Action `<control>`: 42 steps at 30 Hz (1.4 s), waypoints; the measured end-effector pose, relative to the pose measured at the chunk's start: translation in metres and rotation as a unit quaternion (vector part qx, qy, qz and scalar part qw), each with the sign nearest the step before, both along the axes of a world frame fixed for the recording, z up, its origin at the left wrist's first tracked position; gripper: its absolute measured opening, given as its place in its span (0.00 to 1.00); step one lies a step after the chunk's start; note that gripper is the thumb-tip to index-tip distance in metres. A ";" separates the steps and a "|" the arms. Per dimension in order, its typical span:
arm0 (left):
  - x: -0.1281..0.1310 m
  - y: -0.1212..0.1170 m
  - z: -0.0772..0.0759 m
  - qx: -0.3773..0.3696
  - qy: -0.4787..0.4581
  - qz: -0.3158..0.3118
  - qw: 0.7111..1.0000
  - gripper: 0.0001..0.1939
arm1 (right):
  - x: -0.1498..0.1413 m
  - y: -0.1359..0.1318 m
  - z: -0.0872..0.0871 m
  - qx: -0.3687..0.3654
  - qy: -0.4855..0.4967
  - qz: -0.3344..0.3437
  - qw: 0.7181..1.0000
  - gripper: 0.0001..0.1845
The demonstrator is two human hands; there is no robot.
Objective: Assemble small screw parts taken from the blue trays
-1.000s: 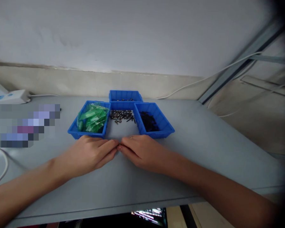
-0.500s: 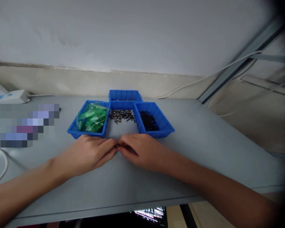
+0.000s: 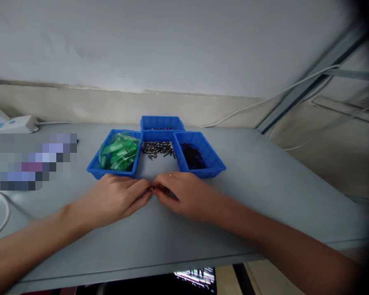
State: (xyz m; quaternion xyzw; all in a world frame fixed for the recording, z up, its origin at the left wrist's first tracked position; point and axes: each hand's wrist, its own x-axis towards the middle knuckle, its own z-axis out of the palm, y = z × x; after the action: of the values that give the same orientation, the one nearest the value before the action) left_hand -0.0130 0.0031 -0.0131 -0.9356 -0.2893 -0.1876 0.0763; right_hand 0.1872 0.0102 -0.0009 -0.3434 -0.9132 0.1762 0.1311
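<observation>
My left hand (image 3: 119,198) and my right hand (image 3: 184,194) meet fingertip to fingertip just in front of the blue bins. Between them is a small dark metal piece (image 3: 151,189), pinched by the left fingers and touched by the right ones; its kind is too small to make out. Beyond the hands, a pile of dark screw-like parts (image 3: 157,149) lies on the table. The left blue bin (image 3: 94,169) has green plastic packets (image 3: 121,151) in it. Small black pieces (image 3: 191,157) fill part of the right blue bin (image 3: 210,153).
A third blue bin (image 3: 162,122) stands at the back with small metal parts inside. At the left are a white power strip (image 3: 18,124), a blurred-out object (image 3: 33,164) and a white cable (image 3: 7,209). A lit screen (image 3: 197,278) shows below the table's front edge.
Both hands stay in almost the same place, with the fingertips still together. The bins and the loose parts have not moved.
</observation>
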 end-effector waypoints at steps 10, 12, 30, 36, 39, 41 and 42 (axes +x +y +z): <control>0.000 0.000 0.001 0.002 0.003 0.002 1.000 0.12 | 0.000 0.000 0.000 -0.005 0.010 -0.004 1.000 0.04; 0.000 0.000 0.001 0.006 0.002 0.003 1.000 0.12 | 0.000 0.000 0.000 -0.005 0.006 0.000 1.000 0.04; 0.001 0.000 0.000 0.013 0.001 -0.007 1.000 0.12 | 0.000 0.000 -0.003 0.013 -0.001 -0.001 1.000 0.08; 0.000 0.000 0.001 0.011 -0.004 -0.008 1.000 0.13 | 0.000 -0.001 -0.002 0.009 0.001 -0.014 1.000 0.05; -0.001 0.000 0.000 0.006 -0.006 -0.009 1.000 0.11 | 0.000 -0.001 0.000 -0.004 0.005 -0.015 1.000 0.04; -0.001 0.000 -0.001 0.006 -0.011 -0.007 1.000 0.11 | 0.000 -0.001 0.001 -0.008 0.005 -0.015 1.000 0.04; -0.001 0.000 -0.001 0.007 -0.014 -0.008 1.000 0.10 | 0.000 -0.001 0.001 -0.008 0.004 -0.016 1.000 0.05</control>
State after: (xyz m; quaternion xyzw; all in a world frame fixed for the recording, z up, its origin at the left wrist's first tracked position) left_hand -0.0141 0.0034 -0.0141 -0.9345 -0.2817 -0.2032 0.0777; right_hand 0.1873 0.0092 0.0002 -0.3583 -0.9057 0.1825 0.1346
